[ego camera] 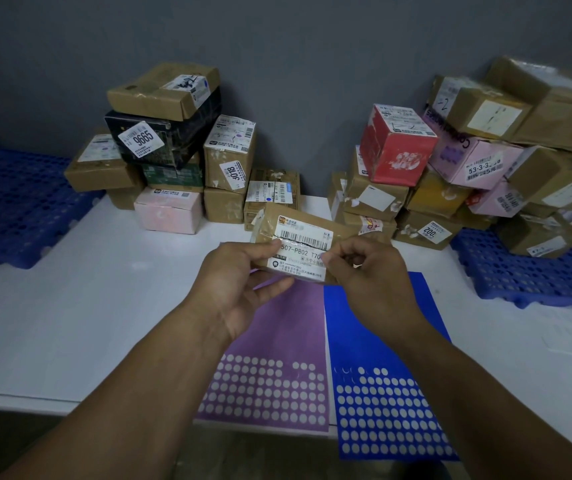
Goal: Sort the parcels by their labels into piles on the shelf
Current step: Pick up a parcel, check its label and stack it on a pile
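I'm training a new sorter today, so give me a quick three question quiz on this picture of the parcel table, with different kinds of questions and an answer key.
1. True or false: the flat brown parcel is held by both the left hand and the right hand.
2. Multiple choice: the black box with the 9665 sticker sits in which pile? A. the left pile. B. the right pile. C. alone on the blue pallet.
3. Fill in: two sticker sheets lie on the white table below the hands, the purple sheet and, to its right, the ____ sheet.

Key: 1 true; 2 A; 3 blue.
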